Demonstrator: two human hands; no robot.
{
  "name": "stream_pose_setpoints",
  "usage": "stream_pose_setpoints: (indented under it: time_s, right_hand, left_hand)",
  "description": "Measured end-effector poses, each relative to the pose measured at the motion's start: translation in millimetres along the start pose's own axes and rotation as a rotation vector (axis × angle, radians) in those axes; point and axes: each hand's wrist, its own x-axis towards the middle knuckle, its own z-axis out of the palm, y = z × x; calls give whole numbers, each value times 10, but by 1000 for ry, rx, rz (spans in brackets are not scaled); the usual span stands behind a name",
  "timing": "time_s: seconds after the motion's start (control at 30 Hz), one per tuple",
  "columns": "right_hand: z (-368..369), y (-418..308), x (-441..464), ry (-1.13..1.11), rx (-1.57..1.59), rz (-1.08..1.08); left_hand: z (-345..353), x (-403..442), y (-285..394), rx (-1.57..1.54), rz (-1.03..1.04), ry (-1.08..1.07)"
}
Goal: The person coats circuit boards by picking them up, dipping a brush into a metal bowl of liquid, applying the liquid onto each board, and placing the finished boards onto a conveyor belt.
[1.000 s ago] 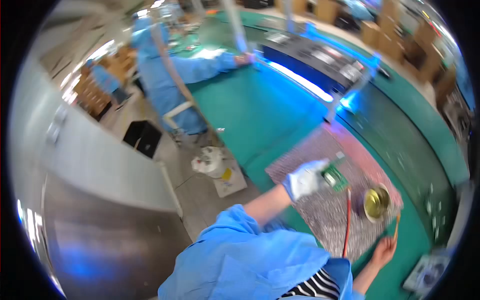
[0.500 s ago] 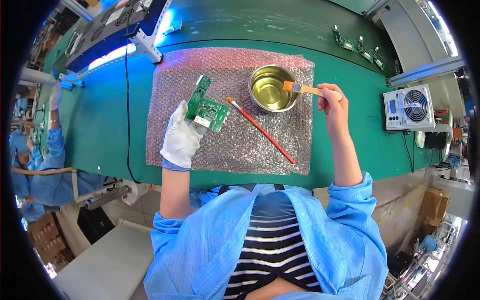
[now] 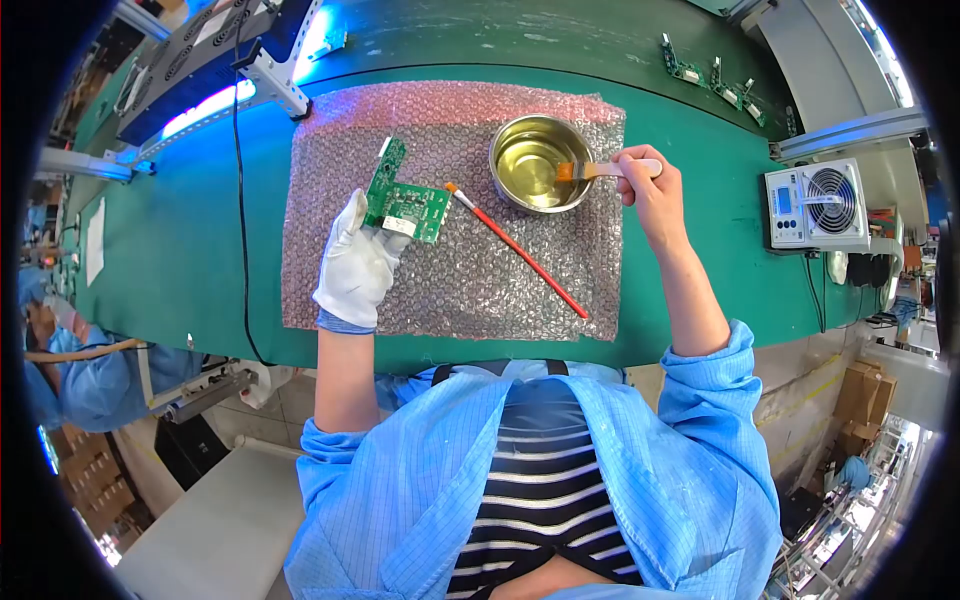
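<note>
"What blocks a straight pass from the left hand (image 3: 355, 275) to the right hand (image 3: 653, 197)?"

"The circuit board (image 3: 410, 208) beside the left grip, then the red brush (image 3: 515, 250), slanting across between the grips. The bowl (image 3: 525, 195) stands left of the right grip, and the flat brush (image 3: 605, 170) bridges that gap, its handle over the rim."

"Any way round?"

"Nearer the body than both grips, along the bubble wrap (image 3: 440, 310), below the red brush."

"And outward?"

"Left of the left grip there's room up to the black cable (image 3: 243, 230). Right of the right grip, a wider stretch of green table (image 3: 715, 220) reaches the fan unit (image 3: 820, 208)."
</note>
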Motion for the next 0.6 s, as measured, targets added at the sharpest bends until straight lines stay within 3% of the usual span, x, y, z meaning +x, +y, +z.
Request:
stream_pose_setpoints:
  time_s: [0.3,0.6]
  right_hand:
    - [-149,-159,18,15,-29,-1]
    - [-300,-442,-25,31,-205,-19]
  left_hand:
    - [47,48,52,1,5,50]
    - [344,164,163,264,56,-57]
